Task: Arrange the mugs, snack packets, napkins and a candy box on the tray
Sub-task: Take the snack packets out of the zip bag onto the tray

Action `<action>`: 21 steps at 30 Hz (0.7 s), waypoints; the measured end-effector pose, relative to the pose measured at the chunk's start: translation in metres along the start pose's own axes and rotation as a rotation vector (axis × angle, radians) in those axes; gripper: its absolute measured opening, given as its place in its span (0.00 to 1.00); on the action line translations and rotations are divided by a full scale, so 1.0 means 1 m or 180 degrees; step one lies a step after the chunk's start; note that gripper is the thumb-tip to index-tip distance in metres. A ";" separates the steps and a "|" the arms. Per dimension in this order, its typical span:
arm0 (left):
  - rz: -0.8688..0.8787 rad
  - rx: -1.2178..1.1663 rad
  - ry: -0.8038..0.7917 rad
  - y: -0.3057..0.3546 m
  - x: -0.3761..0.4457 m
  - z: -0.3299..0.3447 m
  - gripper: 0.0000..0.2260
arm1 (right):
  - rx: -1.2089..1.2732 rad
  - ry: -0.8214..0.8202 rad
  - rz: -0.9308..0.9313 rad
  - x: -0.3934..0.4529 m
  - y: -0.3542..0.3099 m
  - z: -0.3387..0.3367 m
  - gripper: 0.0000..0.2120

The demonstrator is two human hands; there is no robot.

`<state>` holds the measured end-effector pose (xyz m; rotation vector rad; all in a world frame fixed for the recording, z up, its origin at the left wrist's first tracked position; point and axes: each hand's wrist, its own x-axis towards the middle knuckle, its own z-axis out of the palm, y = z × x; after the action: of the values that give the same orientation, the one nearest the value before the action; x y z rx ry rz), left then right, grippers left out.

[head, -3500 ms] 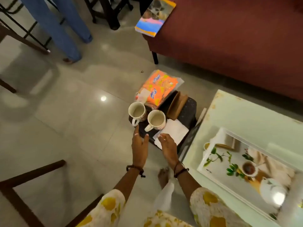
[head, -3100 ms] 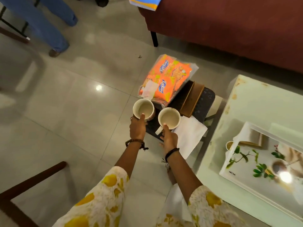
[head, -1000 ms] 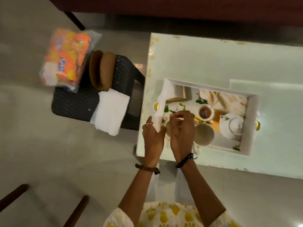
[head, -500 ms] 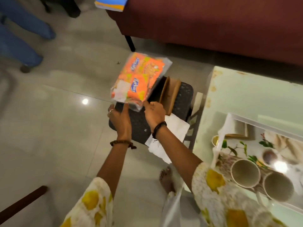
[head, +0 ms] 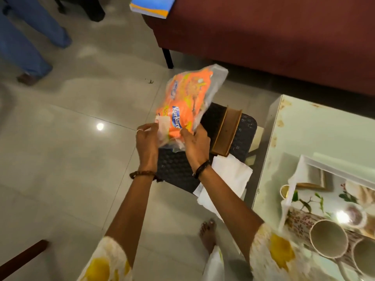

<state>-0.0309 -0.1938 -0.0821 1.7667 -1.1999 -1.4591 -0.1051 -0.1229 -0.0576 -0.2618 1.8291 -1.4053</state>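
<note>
Both hands hold up a clear bag of orange snack packets (head: 187, 104) above the black stool (head: 178, 171). My left hand (head: 147, 140) grips its lower left corner, my right hand (head: 195, 141) its lower right edge. A brown candy box (head: 227, 132) stands on edge on the stool. White napkins (head: 227, 183) hang over the stool's near right corner. Two cream mugs (head: 327, 238) stand on the white floral tray (head: 300, 169) at the lower right; the second mug (head: 365, 258) is cut by the frame edge.
The tray rests on a pale table (head: 304, 122) at the right. A maroon sofa (head: 284, 37) fills the top right, with a book (head: 152, 7) on its corner. Another person's legs in blue trousers (head: 26, 37) stand at the top left. My bare foot (head: 208, 234) is on the tiled floor.
The two mugs went from the stool to the tray. Both hands returned to the stool, took the bag of snack packets, and have now lifted and tilted it upright.
</note>
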 end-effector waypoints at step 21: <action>-0.1568 -0.1281 -0.3164 0.007 -0.274 0.175 0.45 | 0.1327 -0.0630 0.0126 -0.126 -0.049 -0.384 0.21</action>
<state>-0.2044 0.0666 0.0059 1.0665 -0.7570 -2.8185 -0.3016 0.2104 0.0693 -0.1420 1.3390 -1.6308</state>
